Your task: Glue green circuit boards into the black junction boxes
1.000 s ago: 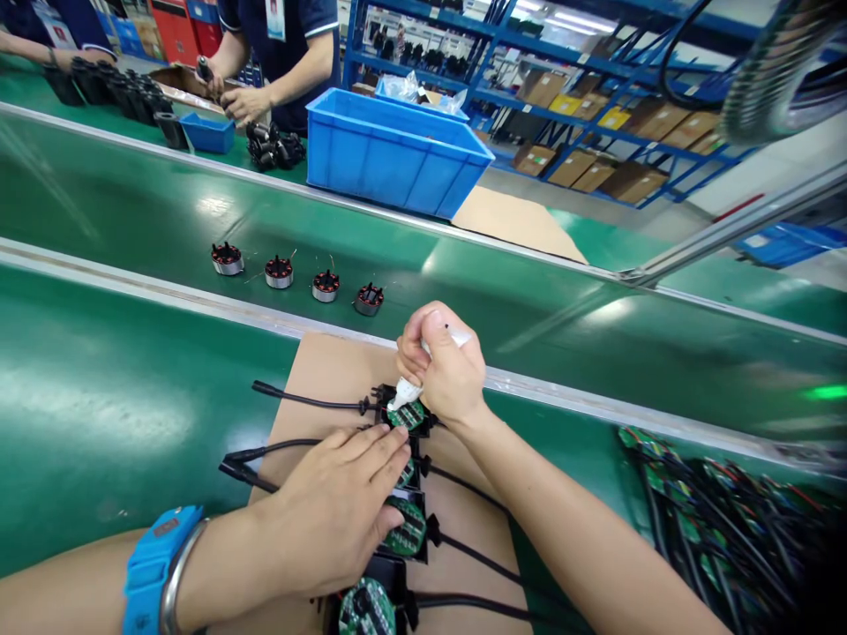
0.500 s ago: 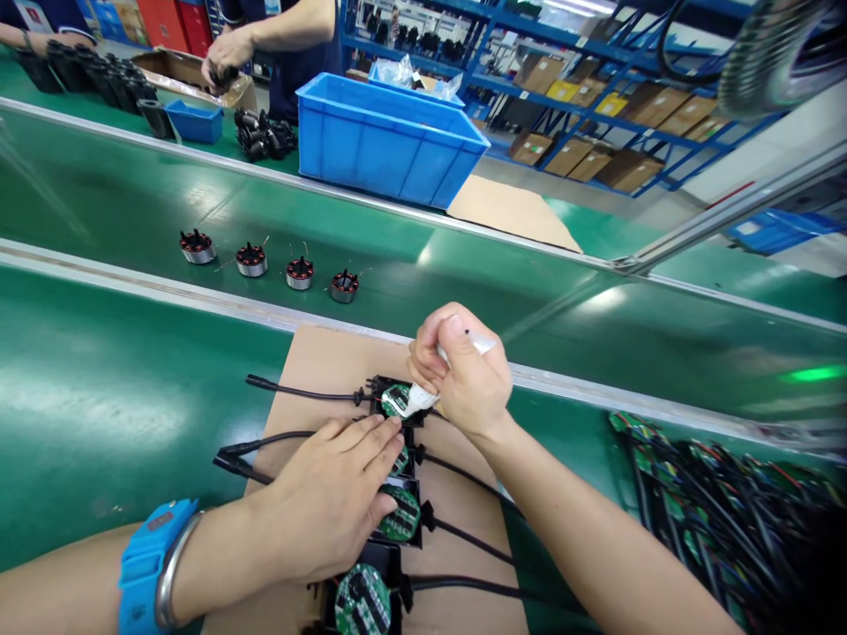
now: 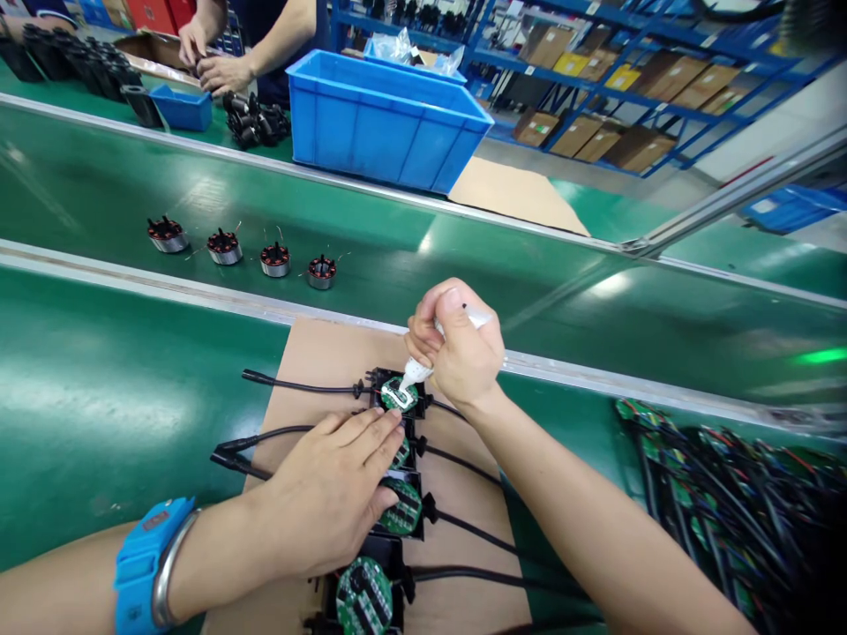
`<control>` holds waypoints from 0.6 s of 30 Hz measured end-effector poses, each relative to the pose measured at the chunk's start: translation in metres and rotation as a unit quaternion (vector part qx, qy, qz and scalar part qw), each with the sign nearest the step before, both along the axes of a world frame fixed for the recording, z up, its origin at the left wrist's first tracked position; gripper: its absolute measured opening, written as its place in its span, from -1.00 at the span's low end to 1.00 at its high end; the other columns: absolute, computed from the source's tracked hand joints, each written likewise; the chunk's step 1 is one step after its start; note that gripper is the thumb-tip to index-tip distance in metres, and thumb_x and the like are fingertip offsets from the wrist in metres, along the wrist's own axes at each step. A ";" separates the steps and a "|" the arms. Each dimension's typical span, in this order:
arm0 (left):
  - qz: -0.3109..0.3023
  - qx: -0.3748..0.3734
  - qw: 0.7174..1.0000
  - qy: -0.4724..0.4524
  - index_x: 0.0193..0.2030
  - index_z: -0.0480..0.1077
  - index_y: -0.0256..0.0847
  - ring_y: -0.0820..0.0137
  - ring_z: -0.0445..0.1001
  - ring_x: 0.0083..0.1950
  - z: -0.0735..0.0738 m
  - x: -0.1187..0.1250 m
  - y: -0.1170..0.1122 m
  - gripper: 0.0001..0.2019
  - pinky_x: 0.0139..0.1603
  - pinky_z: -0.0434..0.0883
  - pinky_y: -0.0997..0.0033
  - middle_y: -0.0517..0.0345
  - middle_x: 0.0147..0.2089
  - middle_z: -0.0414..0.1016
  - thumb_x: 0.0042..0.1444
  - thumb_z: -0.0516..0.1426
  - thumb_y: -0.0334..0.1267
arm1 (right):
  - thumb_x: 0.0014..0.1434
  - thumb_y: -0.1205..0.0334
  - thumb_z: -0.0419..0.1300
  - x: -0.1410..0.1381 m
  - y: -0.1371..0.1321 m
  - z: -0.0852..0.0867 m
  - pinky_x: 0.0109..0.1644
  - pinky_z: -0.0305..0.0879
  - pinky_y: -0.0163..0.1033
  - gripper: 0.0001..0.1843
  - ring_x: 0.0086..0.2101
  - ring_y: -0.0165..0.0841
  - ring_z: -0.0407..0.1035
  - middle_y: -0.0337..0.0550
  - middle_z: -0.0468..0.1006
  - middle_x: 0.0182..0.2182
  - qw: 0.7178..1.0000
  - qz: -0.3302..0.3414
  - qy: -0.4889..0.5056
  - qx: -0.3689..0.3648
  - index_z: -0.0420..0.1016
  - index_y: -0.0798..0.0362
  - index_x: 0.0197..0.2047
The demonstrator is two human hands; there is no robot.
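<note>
My right hand [image 3: 458, 348] is wrapped round a white squeeze tube [image 3: 416, 370], its nozzle pointing down at the farthest round green circuit board [image 3: 400, 395]. A bead of white paste lies on that board in a bent line. My left hand [image 3: 337, 494] rests flat, fingers stretched, over the row of black housings, its fingertips at the near edge of the farthest one. Beside its thumb is another circuit board [image 3: 401, 507], and the nearest board [image 3: 363, 597] sits in a housing below. Part of the row is hidden under the left hand.
The housings stand on a cardboard sheet [image 3: 463, 494], with black cables running out both sides. Several copper-wound stators [image 3: 225, 247] sit on the green belt. Wired boards [image 3: 728, 494] are piled at right. Beyond stands a blue bin [image 3: 387, 123]; a co-worker's hands [image 3: 221, 66] handle parts.
The tube nozzle has shifted slightly, and the white paste on the farthest board now forms a longer, bent line. The stators have moved left along the belt. My left hand stays in place.
</note>
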State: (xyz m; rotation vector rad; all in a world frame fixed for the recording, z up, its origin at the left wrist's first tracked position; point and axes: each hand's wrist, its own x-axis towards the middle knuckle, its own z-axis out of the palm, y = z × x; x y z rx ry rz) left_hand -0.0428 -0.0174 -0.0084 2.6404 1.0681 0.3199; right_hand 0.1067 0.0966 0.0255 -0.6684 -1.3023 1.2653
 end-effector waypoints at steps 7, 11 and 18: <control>-0.005 0.046 0.999 -0.001 0.26 0.20 -0.40 0.12 0.21 0.29 0.012 -0.002 -0.014 -0.53 0.20 0.16 0.11 -0.11 0.33 0.20 0.34 -0.13 -0.14 | 0.24 -0.03 0.14 0.013 -0.009 0.018 -0.67 0.02 -0.38 -0.67 -0.72 -0.53 0.00 -0.40 0.15 -0.70 1.000 0.001 0.003 0.001 0.29 0.00 -0.43; -0.027 0.064 0.997 0.025 0.19 0.31 -0.41 0.13 0.37 0.11 0.018 -0.005 -0.037 -0.53 0.02 0.24 0.19 -0.11 0.23 0.34 0.32 -0.09 -0.11 | 0.26 -0.04 0.10 0.008 -0.034 0.026 -0.64 0.05 -0.39 -0.68 -0.71 -0.53 -0.02 -0.40 0.13 -0.68 0.996 0.058 0.050 -0.055 0.27 -0.02 -0.41; -0.003 0.118 0.992 0.053 0.19 0.31 -0.33 0.20 0.34 0.08 0.008 -0.006 -0.043 -0.54 0.01 0.16 0.22 0.02 0.25 0.34 0.33 -0.09 -0.07 | 0.31 0.00 0.04 -0.018 -0.057 -0.003 -0.65 -0.14 -0.42 -0.68 -0.70 -0.56 -0.11 -0.42 0.06 -0.68 0.991 0.097 0.063 -0.060 0.28 0.02 -0.40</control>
